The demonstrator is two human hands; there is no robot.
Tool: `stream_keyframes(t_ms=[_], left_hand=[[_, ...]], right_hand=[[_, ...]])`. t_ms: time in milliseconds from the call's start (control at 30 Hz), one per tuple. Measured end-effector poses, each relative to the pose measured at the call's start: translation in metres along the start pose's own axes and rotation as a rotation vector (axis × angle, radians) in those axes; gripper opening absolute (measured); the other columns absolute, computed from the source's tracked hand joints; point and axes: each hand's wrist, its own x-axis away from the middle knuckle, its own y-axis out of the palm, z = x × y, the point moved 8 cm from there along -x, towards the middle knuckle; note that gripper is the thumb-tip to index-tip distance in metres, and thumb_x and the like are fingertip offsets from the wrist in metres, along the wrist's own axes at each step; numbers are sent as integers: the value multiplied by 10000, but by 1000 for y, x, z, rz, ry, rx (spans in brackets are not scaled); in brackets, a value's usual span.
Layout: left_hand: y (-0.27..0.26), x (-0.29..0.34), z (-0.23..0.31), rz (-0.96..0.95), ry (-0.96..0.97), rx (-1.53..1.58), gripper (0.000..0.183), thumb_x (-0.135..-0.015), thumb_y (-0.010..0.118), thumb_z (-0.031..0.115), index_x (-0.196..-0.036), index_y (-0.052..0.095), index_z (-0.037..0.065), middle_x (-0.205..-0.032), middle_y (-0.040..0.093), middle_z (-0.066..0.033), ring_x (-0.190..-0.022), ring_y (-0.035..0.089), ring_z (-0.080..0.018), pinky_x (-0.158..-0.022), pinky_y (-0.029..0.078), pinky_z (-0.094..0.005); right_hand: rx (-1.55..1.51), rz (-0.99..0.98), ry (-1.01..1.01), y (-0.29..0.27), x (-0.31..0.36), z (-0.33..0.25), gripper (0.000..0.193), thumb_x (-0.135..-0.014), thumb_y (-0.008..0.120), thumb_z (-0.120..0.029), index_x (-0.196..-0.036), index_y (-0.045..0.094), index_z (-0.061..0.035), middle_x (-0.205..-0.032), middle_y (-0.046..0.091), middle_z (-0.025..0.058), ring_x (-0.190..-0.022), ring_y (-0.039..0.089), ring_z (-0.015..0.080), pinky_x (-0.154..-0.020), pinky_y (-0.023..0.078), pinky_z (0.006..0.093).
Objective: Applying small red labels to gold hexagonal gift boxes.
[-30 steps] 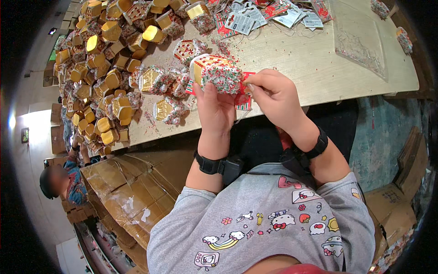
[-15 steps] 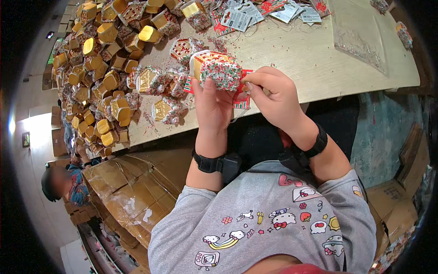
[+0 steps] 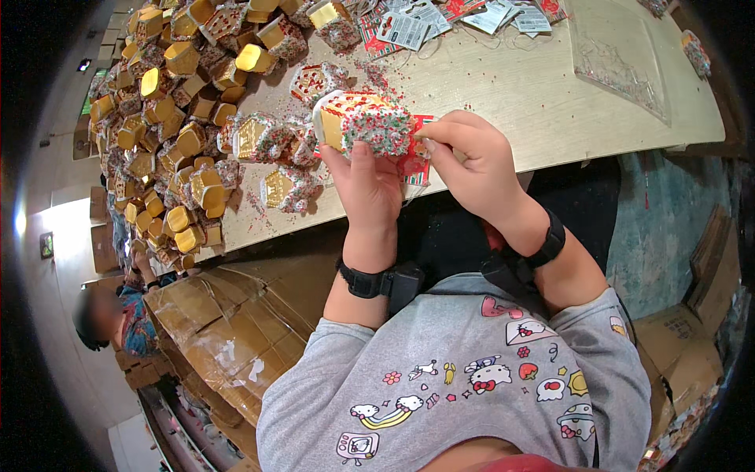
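My left hand (image 3: 370,187) holds up a small house ornament (image 3: 376,130) from below, its thumb against the near side. The ornament has yellow walls, red decoration and a roof crusted with white, red and green beads. A red printed card tag (image 3: 417,167) shows beneath it, also at the left hand's fingers. At the ornament's right end, my right hand (image 3: 476,161) is closed in a pinch; whatever its fingertips grip is too small to make out. Close by on the table lie several similar ornaments (image 3: 287,189).
A big heap of gold-bottomed house ornaments (image 3: 185,138) fills the table's left side. Loose card tags with strings (image 3: 405,30) lie at the back, near a clear plastic bag (image 3: 621,75). Beads are scattered over the table (image 3: 511,102). Cardboard (image 3: 228,315) and another person (image 3: 134,318) are at left.
The ornament and my left hand have shifted slightly left, and the ornament has tilted a little. My right hand keeps its pinch at nearly the same place.
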Motion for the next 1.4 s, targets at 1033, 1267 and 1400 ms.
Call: stream_keyframes(t_ms=[1033,1267,1400], left_hand=[[-23,-11,-9,88,-39,200,343,-903,441,172,-1208,340,53,-1105,524,-118,-970,563,-261,-825,480,-420],[-28,-11,-9,144,-75,282,408,-892,461,387,-1151,474,72,-1097,562,-83,-1002,541,-236,-846,445,-383],[-31,-11,-8,119,-73,333,429,-890,457,413,-1161,473,81,-1118,558,-72,-1025,528,-226,-889,416,-375]], right_hand=[[-28,-5,35,11,-10,2,105,-735,558,-4,-816,623,8,-683,552,123,-618,550,249,-560,438,326],[177,-45,-101,27,-24,-31,115,-729,554,11,-816,629,1,-697,568,123,-627,552,250,-554,437,310],[235,-38,-123,33,-22,-38,103,-716,560,-10,-792,628,4,-692,570,134,-630,559,272,-559,446,330]])
